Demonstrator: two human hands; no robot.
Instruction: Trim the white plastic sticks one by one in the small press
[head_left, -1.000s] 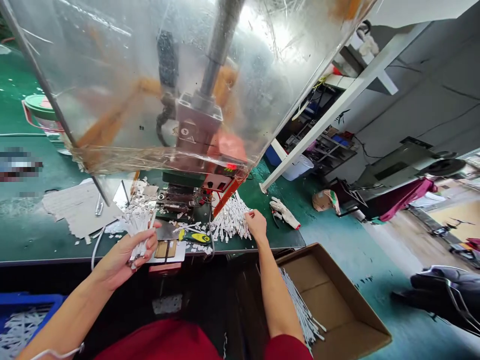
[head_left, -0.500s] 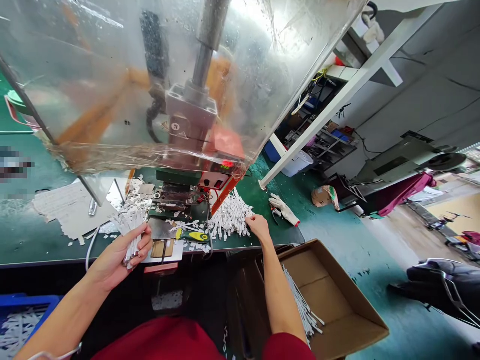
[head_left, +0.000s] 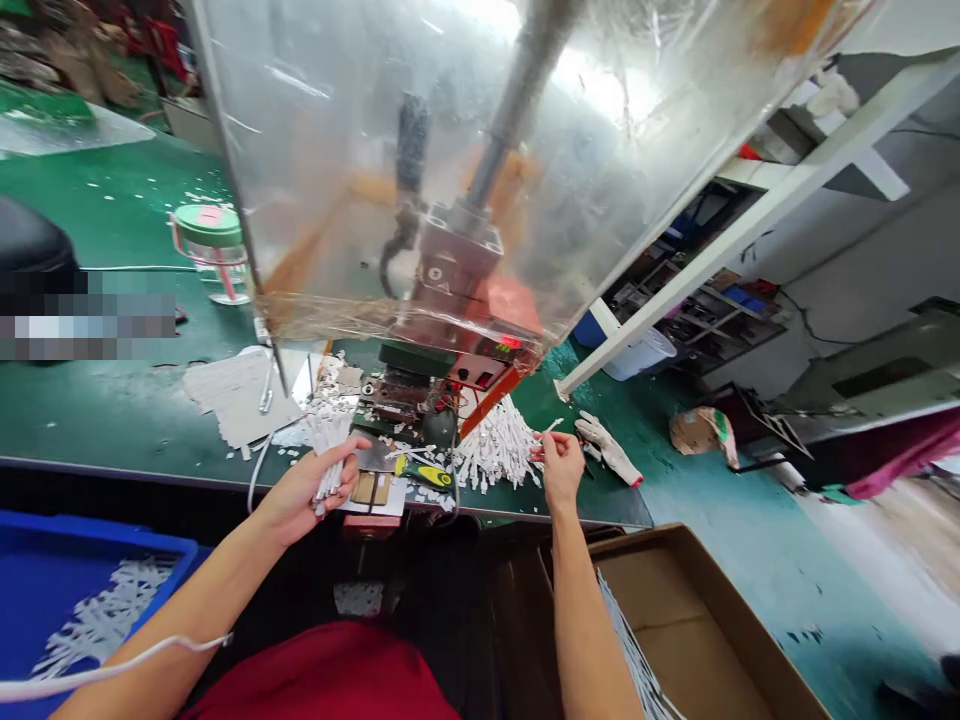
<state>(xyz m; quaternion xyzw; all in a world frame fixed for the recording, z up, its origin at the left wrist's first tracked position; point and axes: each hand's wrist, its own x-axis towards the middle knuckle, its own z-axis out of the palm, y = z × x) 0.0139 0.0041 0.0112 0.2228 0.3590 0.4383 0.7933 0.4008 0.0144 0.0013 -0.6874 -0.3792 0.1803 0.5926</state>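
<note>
My left hand point(head_left: 311, 485) is closed round a bundle of white strips point(head_left: 328, 445), held at the front edge of the green bench point(head_left: 112, 400). My right hand point(head_left: 560, 465) pinches one white strip point(head_left: 551, 427) beside the pile of white strips point(head_left: 499, 450) lying on the bench. Between my hands stands a small press point(head_left: 450, 300) behind a clear plastic guard point(head_left: 450, 150). A yellow-handled tool point(head_left: 424, 473) lies in front of the press.
An open cardboard box point(head_left: 720, 620) with white strips inside sits at the lower right. A blue bin point(head_left: 67, 590) holding white scraps is at the lower left. A white glove point(head_left: 611, 450), paper sheets point(head_left: 236, 395) and a green-lidded jar point(head_left: 210, 250) rest on the bench.
The view has swung left. My right hand has lifted off the pile with one strip pinched in it. My left hand keeps hold of its bundle.
</note>
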